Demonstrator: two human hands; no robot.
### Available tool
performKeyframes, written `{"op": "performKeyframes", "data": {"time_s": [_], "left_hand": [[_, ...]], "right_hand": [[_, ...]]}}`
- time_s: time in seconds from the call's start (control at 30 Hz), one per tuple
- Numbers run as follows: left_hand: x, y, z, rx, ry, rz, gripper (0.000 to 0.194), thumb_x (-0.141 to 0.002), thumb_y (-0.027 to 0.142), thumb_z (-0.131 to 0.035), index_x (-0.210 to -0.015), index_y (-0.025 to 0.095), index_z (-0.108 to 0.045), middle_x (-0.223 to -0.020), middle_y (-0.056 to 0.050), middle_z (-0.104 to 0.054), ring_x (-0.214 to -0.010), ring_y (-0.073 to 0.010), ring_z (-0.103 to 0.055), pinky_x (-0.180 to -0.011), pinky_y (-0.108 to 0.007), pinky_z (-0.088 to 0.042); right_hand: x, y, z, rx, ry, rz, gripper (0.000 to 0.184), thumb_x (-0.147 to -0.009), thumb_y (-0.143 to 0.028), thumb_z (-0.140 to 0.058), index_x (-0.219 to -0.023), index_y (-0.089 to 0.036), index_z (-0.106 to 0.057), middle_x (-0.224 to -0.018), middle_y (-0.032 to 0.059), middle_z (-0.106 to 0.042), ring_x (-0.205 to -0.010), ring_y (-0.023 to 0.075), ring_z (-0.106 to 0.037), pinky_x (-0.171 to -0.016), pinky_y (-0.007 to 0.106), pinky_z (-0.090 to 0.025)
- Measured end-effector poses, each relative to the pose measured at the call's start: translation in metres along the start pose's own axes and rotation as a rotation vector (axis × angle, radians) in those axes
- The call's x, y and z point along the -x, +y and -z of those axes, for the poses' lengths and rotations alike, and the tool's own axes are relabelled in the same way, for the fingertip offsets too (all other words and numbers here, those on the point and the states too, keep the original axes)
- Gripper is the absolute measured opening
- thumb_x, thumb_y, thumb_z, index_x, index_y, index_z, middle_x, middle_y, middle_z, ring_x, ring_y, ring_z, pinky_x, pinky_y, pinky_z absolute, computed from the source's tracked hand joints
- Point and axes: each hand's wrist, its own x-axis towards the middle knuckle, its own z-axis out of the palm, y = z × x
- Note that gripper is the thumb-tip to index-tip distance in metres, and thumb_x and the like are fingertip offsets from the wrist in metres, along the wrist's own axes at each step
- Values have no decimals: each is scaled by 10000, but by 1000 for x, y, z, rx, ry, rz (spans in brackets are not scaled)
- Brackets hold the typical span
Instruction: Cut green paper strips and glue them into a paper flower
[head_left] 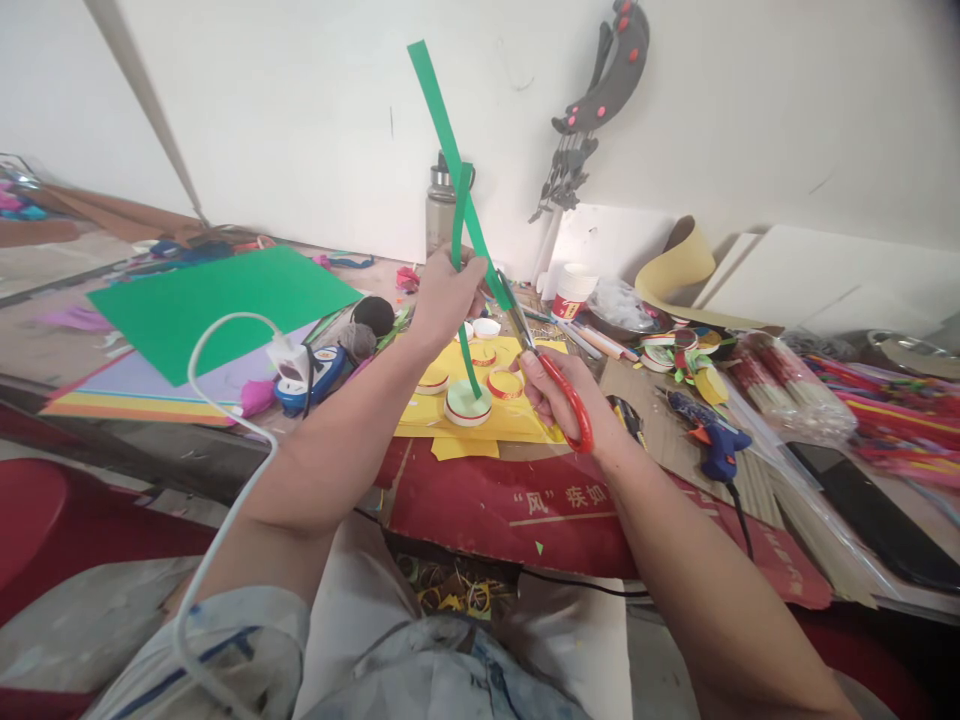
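My left hand (450, 290) pinches green paper strips (442, 115), which rise above the table and cross each other. One narrow end hangs down toward a round lid with a pale green top (468, 402); whether it touches I cannot tell. In my right hand (562, 395) is a pair of scissors (573, 400) with red handles, fingers wrapped around them. The blades point up and left and meet the lower end of the wider strip. Below lie yellow paper sheets (525, 428) with red-and-yellow rings (505, 383) on them.
A large green sheet (225, 300) lies at left near a blue power strip (311, 380) with a white cable. At right are a blue glue gun (712, 435), a black phone (870, 510) and bagged sticks (787, 385). A paper cup (574, 290) and bottle (441, 210) stand behind.
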Motion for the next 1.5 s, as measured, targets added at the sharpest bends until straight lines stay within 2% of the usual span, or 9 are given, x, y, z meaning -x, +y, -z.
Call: {"op": "performKeyframes", "data": {"time_s": [0.3,0.53,0.7,0.87,1.03,1.17,1.5], "left_hand": [[6,-2,-3,77,-88,8,256,-885,185,-625,-756,234,-409,-568,40,-543,-383,-51,-405,-401,-232,-240],[7,1,-5,79,-90,33,253,-883,180,-622,-753,229,-411,-569,36,-568,-391,-46,-409,-397,-216,-241],[8,2,-5,83,-85,53,284,-882,196,-644,-751,230,-394,-560,42,-558,-384,-35,-387,-398,-203,-225],[6,1,-5,99,-96,65,300,-875,194,-650,-748,234,-382,-576,37,-557,-384,-34,-394,-399,-207,-223],[10,-2,-7,121,-144,63,307,-870,171,-635,-717,234,-377,-539,55,-480,-375,-42,-390,-398,-210,-228],[16,0,-10,119,-197,67,262,-865,150,-601,-698,222,-412,-539,36,-526,-377,-43,-409,-393,-205,-227],[19,6,-11,160,-203,121,279,-882,120,-603,-697,216,-417,-529,40,-533,-362,-31,-378,-406,-211,-221]], "right_hand": [[-2,8,2,98,44,86,694,-821,-931,-528,-795,-237,-510,-607,-36,-500,-497,101,-443,-446,238,-332],[-1,3,0,26,57,25,640,-789,-855,-660,-770,-247,-461,-571,-71,-430,-452,88,-390,-410,241,-308],[0,1,-1,20,43,-10,607,-795,-818,-673,-771,-252,-454,-529,-83,-420,-414,88,-366,-392,243,-305],[0,2,-1,53,55,20,612,-816,-835,-637,-786,-245,-479,-564,-68,-459,-412,90,-402,-398,247,-314],[-4,7,1,115,69,90,624,-842,-860,-598,-806,-244,-516,-608,-39,-495,-503,113,-460,-457,256,-353],[-4,10,2,112,88,100,596,-869,-825,-618,-801,-244,-502,-633,-24,-520,-540,119,-473,-482,259,-351],[-6,19,2,107,89,111,538,-907,-755,-625,-797,-248,-483,-640,-37,-484,-502,115,-413,-453,263,-363]]}}
